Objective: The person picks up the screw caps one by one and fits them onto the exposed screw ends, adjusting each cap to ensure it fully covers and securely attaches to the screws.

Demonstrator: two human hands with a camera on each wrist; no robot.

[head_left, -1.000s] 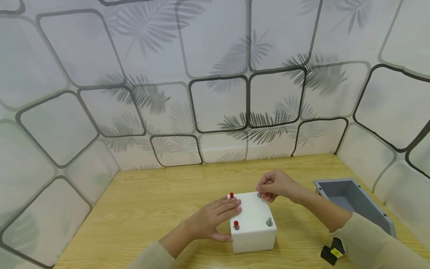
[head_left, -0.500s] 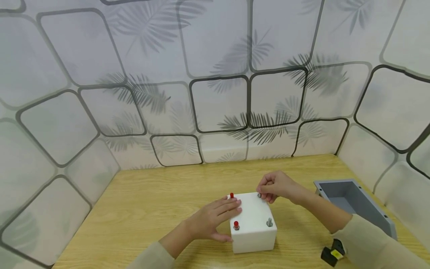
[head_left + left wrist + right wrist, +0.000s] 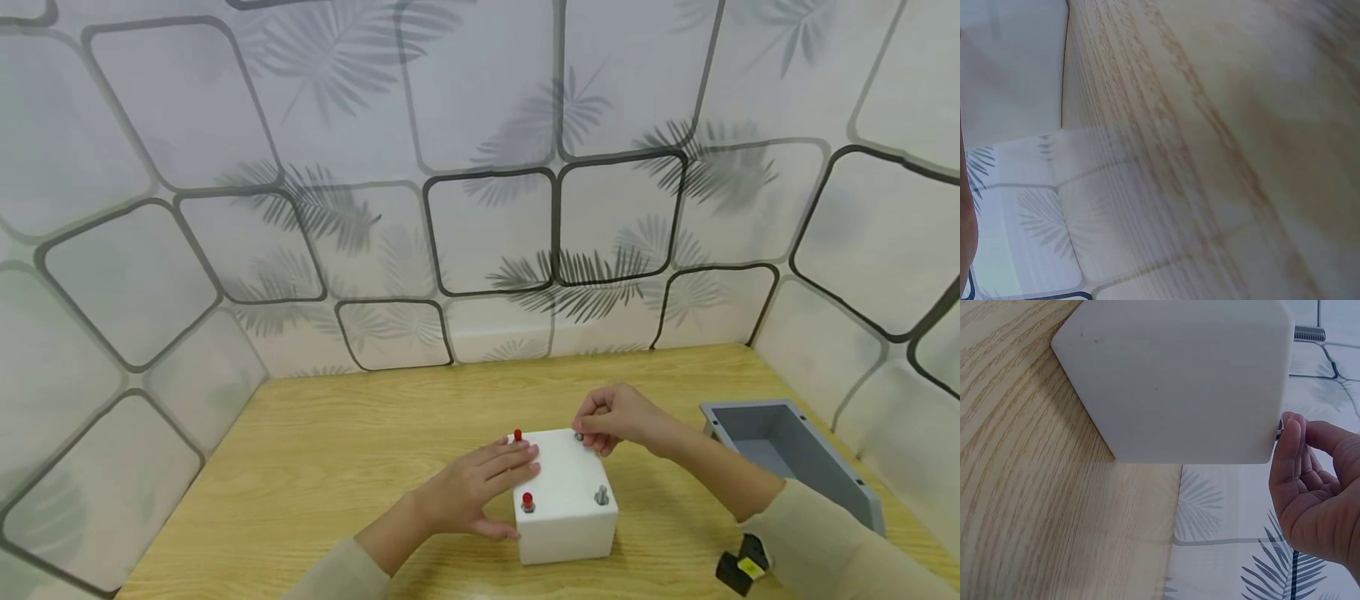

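A white box (image 3: 566, 533) stands on the table, its top carrying two red-capped studs at the left corners and metal fasteners at the right ones. My left hand (image 3: 474, 492) rests on the top's left side with fairly straight fingers, the thumb low by the near left edge. At the far right corner, the thumb and index finger of my right hand (image 3: 618, 419) pinch a small metal nut (image 3: 1279, 430), mostly hidden by the fingertips. The near right corner bears a bare threaded stud (image 3: 1309, 333) with a nut at its base (image 3: 602, 498).
A grey open bin (image 3: 780, 446) sits to the right, beyond my right forearm. Below that forearm is a black object with a yellow label (image 3: 744, 565). Patterned fabric walls (image 3: 487, 233) enclose the wooden table (image 3: 337, 467) at the back and sides.
Almost nothing differs. The right hand shifts very slightly at the far right corner, still pinching there; the left hand and the box stay in place.
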